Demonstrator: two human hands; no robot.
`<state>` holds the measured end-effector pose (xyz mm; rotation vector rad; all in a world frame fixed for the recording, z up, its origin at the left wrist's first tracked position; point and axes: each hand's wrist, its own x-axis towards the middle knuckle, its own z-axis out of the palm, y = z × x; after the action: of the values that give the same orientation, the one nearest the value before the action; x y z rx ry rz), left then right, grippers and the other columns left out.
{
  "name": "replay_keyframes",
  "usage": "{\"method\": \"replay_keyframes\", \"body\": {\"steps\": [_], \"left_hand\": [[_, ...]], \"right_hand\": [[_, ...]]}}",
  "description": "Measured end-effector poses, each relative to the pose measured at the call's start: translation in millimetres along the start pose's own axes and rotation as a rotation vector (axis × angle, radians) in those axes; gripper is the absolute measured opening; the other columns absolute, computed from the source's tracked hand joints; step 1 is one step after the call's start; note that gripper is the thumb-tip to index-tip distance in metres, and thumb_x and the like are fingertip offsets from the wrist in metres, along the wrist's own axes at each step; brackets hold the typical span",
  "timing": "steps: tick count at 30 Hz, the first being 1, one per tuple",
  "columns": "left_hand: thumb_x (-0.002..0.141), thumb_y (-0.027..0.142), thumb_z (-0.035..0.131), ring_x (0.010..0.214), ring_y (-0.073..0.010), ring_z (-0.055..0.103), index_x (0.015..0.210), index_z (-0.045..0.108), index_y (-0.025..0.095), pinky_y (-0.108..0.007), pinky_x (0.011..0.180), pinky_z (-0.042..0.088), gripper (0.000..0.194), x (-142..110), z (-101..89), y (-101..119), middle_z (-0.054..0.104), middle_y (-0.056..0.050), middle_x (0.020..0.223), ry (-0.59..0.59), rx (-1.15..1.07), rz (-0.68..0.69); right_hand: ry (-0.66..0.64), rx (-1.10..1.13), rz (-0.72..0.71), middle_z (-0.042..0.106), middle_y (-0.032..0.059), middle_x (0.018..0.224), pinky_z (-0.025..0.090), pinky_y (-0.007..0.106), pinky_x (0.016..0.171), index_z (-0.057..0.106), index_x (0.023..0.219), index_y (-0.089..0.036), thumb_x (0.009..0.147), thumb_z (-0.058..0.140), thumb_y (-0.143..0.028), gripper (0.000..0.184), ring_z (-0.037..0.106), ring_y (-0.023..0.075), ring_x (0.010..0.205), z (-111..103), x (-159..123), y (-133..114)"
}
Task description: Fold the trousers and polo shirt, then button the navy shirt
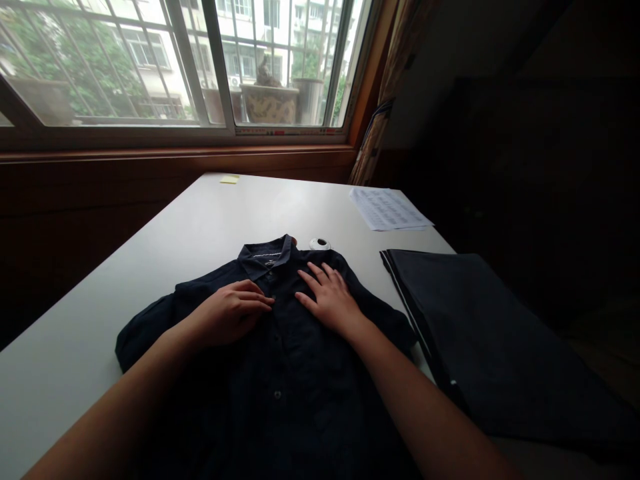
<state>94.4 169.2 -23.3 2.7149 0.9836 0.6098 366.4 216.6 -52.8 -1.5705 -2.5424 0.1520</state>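
Observation:
A dark navy collared shirt (300, 373) lies front side up, its collar (267, 257) pointing toward the window and its sleeves out to both sides. Buttons run down the middle, and one button (277, 395) shows clearly below my hands. My left hand (237, 308) is closed at the front placket just under the collar, thumb and fingers together on the cloth edge near a button. Spread flat, my right hand (327, 297) rests on the shirt's chest to the right of the placket. The shirt's lower part fades into shadow.
The shirt is on a white table (165, 247). Folded dark cloth (480, 320) lies along the right side. Printed papers (387, 208) and a yellow sticky note (229, 179) lie toward the far edge. A round white object (320, 244) sits behind the shirt's shoulder. Beyond is a barred window (230, 67).

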Motion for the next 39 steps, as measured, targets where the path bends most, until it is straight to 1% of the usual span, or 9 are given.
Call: {"method": "replay_keyframes", "body": {"steps": [6,9,11,16,19,23,28,33,39], "left_hand": [[0.091,0.014,0.053,0.109,-0.0217,0.064,0.116,0.073,0.028,-0.037,0.091,0.058,0.034,1.4,0.5,4.2,0.072,-0.004,0.123,-0.003,-0.005,0.029],[0.092,0.015,0.052,0.102,-0.0215,0.065,0.119,0.07,0.027,-0.038,0.087,0.058,0.035,0.8,3.4,2.1,0.068,-0.005,0.13,0.017,0.045,0.004],[0.092,0.015,0.051,0.097,-0.021,0.065,0.119,0.07,0.026,-0.037,0.084,0.058,0.034,0.4,4.7,-0.1,0.068,-0.006,0.13,0.021,0.077,-0.019],[0.091,0.015,0.052,0.09,-0.0199,0.065,0.104,0.071,0.023,-0.034,0.077,0.057,0.025,0.5,0.6,0.6,0.073,-0.006,0.121,-0.011,0.024,-0.04],[0.09,0.016,0.052,0.088,-0.0196,0.065,0.097,0.071,0.022,-0.032,0.075,0.056,0.021,1.8,-3.1,5.1,0.075,-0.007,0.112,0.003,-0.035,-0.019],[0.088,0.015,0.053,0.089,-0.0201,0.066,0.096,0.071,0.022,-0.033,0.077,0.056,0.02,3.0,-4.3,8.6,0.076,-0.008,0.108,0.013,-0.068,-0.003],[0.088,0.013,0.054,0.088,-0.0194,0.065,0.096,0.07,0.022,-0.032,0.077,0.055,0.02,2.4,-3.0,7.4,0.075,-0.006,0.113,0.02,-0.047,-0.005],[0.088,0.012,0.053,0.089,-0.019,0.066,0.1,0.069,0.023,-0.033,0.078,0.055,0.022,2.2,-0.1,5.8,0.073,-0.005,0.121,-0.004,-0.008,-0.024],[0.087,0.011,0.053,0.107,-0.0194,0.067,0.115,0.067,0.024,-0.032,0.09,0.056,0.033,2.1,2.4,3.2,0.07,-0.004,0.126,-0.018,-0.02,-0.052]], "right_hand": [[0.008,0.009,-0.002,0.027,0.0003,0.164,0.015,0.05,0.123,0.039,0.152,-0.034,0.098,0.037,-0.064,0.063,0.018,0.0315,0.151,-0.2,0.0,0.1],[-0.002,0.006,0.0,0.026,0.0007,0.164,0.015,0.051,0.122,0.039,0.153,-0.033,0.098,0.037,-0.063,0.063,0.018,0.0315,0.151,-0.6,-0.3,0.2],[0.003,0.006,-0.002,0.026,0.0006,0.164,0.015,0.051,0.122,0.039,0.152,-0.034,0.098,0.037,-0.063,0.062,0.018,0.0313,0.151,-0.5,-0.5,0.2],[0.017,0.01,-0.006,0.028,0.0006,0.164,0.015,0.05,0.123,0.04,0.152,-0.034,0.098,0.037,-0.063,0.062,0.019,0.0313,0.15,0.2,-0.6,0.0],[0.008,0.01,-0.004,0.028,0.001,0.164,0.015,0.05,0.123,0.04,0.152,-0.033,0.098,0.038,-0.063,0.062,0.018,0.0315,0.151,-0.1,-0.3,-0.2],[0.0,0.01,0.001,0.027,0.0004,0.164,0.015,0.051,0.123,0.04,0.152,-0.034,0.097,0.038,-0.064,0.062,0.018,0.0314,0.151,-0.3,0.3,0.1],[0.009,0.009,0.0,0.027,0.0003,0.164,0.014,0.05,0.123,0.039,0.152,-0.034,0.098,0.037,-0.064,0.062,0.018,0.0309,0.151,0.8,-0.1,0.4],[0.015,0.013,-0.002,0.028,0.0,0.164,0.015,0.05,0.123,0.04,0.152,-0.034,0.098,0.038,-0.063,0.062,0.019,0.0315,0.151,0.6,-0.5,-0.4],[0.003,0.004,0.004,0.026,-0.0001,0.164,0.015,0.05,0.123,0.04,0.152,-0.033,0.098,0.038,-0.063,0.062,0.018,0.0315,0.151,-0.9,-0.4,-0.5]]}}
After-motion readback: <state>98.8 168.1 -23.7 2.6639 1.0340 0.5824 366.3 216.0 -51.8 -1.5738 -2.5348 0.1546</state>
